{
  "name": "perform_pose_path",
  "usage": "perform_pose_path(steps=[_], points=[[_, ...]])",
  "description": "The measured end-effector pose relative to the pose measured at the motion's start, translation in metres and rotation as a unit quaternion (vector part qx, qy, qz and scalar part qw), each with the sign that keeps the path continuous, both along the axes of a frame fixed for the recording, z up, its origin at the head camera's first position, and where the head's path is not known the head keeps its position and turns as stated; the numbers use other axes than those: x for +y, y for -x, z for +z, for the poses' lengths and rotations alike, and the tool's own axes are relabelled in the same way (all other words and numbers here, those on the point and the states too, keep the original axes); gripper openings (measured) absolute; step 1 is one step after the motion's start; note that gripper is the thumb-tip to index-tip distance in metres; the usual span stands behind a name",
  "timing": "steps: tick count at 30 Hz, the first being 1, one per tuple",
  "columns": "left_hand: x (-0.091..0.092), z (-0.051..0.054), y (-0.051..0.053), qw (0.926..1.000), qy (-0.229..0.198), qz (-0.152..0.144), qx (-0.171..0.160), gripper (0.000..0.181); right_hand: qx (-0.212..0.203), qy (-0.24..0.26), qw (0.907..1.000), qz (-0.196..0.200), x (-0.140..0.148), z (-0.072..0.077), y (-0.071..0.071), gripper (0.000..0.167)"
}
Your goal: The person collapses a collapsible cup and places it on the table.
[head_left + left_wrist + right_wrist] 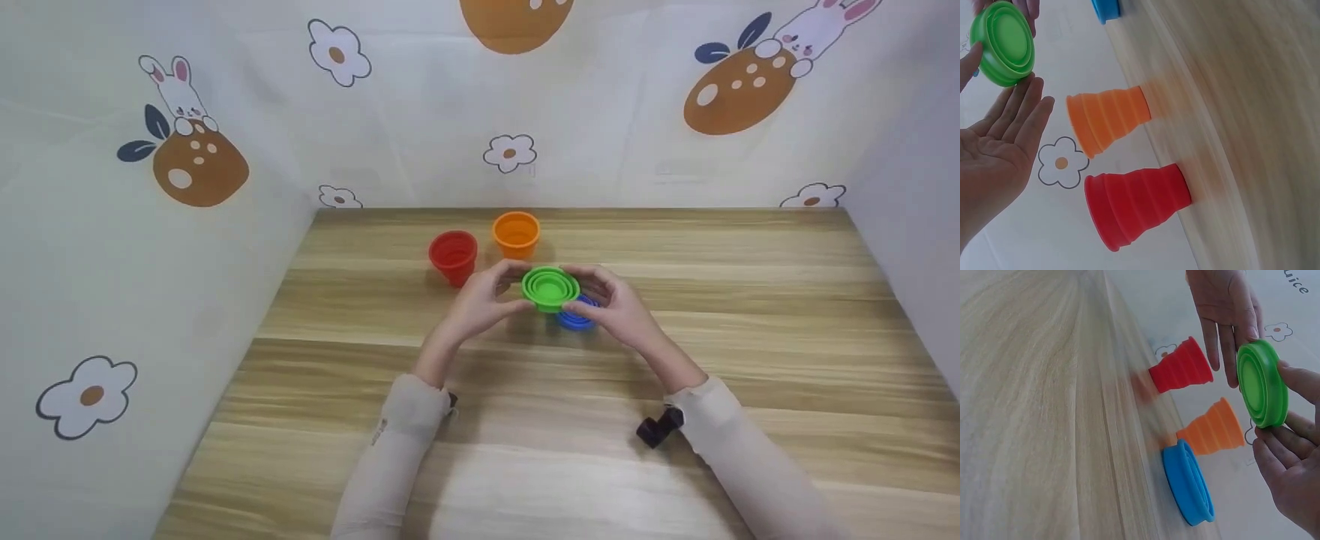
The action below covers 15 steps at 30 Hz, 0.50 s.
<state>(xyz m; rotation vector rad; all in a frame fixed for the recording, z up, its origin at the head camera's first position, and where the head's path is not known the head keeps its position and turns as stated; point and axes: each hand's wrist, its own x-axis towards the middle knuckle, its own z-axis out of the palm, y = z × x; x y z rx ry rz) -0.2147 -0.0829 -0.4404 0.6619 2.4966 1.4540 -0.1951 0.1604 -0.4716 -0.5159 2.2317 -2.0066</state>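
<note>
A green collapsible cup [551, 289], folded flat into rings, is held up off the table between both hands. The left hand [480, 301] pinches its left rim between thumb and fingers. On the opposite rim, the right hand [621, 306] grips with its thumb in front and fingers behind. In the right wrist view the green cup [1261, 385] is clear of the tabletop. Below it a blue collapsible cup [576, 321] lies folded flat on the table, partly covered by the green cup and right hand.
A red cup [454, 259] and an orange cup [517, 234] stand unfolded on the wood-grain table [360, 300], behind and left of the hands. A patterned wall covering [420, 112] rises at the table's back edge. Black wrist devices [660, 427] sit at the cuffs.
</note>
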Motion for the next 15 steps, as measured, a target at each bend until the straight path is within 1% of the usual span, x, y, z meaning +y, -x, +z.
perform_pose_path(steps=[7,12,15], points=[[-0.006,-0.006,0.004,0.9990,0.041,-0.004,0.018,0.053,0.011,-0.018,0.9998,0.006,-0.009,-0.007,0.006,0.055],[-0.010,-0.010,0.006,0.9981,0.061,-0.006,0.009,0.054,0.014,-0.047,0.9987,0.014,-0.015,-0.014,0.011,0.058],[-0.011,-0.013,0.008,0.9965,0.082,-0.007,0.011,0.056,0.019,-0.070,0.9972,0.019,-0.017,-0.017,0.013,0.059]])
